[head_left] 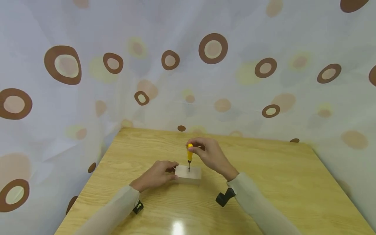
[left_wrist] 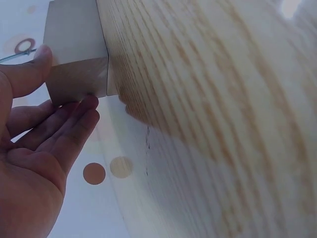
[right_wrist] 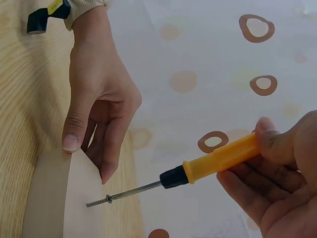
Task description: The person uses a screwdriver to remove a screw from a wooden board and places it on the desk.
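A pale rectangular wooden block (head_left: 188,179) lies on the table. My left hand (head_left: 156,176) grips its left end, thumb on the near side and fingers around the far side; the left wrist view shows the fingertips against the block's end (left_wrist: 79,79). With thumb and fingers, my right hand (head_left: 212,156) pinches the yellow handle of a screwdriver (right_wrist: 223,158) with a black collar. The screwdriver stands nearly upright over the block in the head view. Its tip meets the head of a screw (right_wrist: 98,202), whose point is at the block's top face and whose threads still show.
A light wood-grain table (head_left: 264,182) spreads around the block. Behind it and at both sides hangs a white sheet (head_left: 182,75) with brown and beige spots. Black wrist cameras sit below the right sleeve (head_left: 225,197) and the left sleeve (head_left: 138,207).
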`<act>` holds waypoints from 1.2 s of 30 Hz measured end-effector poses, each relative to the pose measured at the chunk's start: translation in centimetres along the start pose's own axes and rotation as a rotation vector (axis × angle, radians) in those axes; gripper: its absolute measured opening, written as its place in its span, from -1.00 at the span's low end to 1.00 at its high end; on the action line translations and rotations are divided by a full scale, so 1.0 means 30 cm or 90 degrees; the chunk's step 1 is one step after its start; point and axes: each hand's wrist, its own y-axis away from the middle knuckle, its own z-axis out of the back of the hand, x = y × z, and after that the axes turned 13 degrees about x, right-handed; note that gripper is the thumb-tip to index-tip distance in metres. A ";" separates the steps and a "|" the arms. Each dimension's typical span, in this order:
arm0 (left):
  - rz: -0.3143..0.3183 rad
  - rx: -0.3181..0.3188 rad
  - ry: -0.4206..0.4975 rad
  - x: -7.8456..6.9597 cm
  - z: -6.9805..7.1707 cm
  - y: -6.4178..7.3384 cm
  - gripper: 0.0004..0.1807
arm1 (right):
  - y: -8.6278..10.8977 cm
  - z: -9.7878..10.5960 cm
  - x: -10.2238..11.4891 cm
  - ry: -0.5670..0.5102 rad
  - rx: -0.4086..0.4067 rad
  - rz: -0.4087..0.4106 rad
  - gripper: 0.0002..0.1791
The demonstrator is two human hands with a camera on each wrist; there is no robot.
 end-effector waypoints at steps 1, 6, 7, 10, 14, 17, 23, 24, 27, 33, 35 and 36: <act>0.000 0.002 -0.003 0.000 -0.001 -0.002 -0.42 | 0.003 0.001 -0.001 -0.001 0.002 -0.007 -0.85; -0.002 0.005 -0.006 -0.004 -0.001 -0.010 -0.41 | 0.010 -0.002 0.000 0.003 -0.029 -0.028 -0.79; -0.003 0.005 -0.006 -0.006 0.000 -0.011 -0.41 | 0.011 -0.004 0.002 0.003 -0.039 -0.025 -0.78; -0.006 0.003 -0.006 -0.012 0.004 -0.012 -0.42 | 0.011 -0.008 0.008 0.015 -0.071 -0.012 -0.76; -0.006 0.003 0.000 -0.019 0.005 -0.010 -0.43 | 0.015 -0.006 0.020 0.027 -0.085 0.011 -0.80; -0.004 0.002 0.004 -0.016 0.004 -0.006 -0.43 | 0.019 0.001 0.029 0.032 -0.062 0.017 -0.80; -0.003 -0.004 0.017 -0.011 0.002 0.001 -0.44 | 0.021 0.012 0.035 0.037 0.000 0.017 -0.81; -0.002 -0.004 0.018 -0.010 0.002 0.002 -0.44 | 0.020 0.013 0.034 0.033 0.008 0.017 -0.83; 0.002 -0.003 0.019 -0.007 0.000 0.002 -0.43 | 0.016 0.014 0.036 0.023 0.019 0.009 -0.83; 0.005 -0.003 0.011 -0.006 0.000 0.009 -0.42 | 0.011 -0.011 0.028 0.067 -0.050 0.012 -0.76; 0.000 -0.003 0.011 -0.004 0.000 0.010 -0.43 | 0.013 -0.019 0.026 0.077 -0.076 0.015 -0.75; -0.001 -0.004 0.011 -0.004 0.000 0.009 -0.42 | 0.016 -0.021 0.025 0.079 -0.083 0.013 -0.75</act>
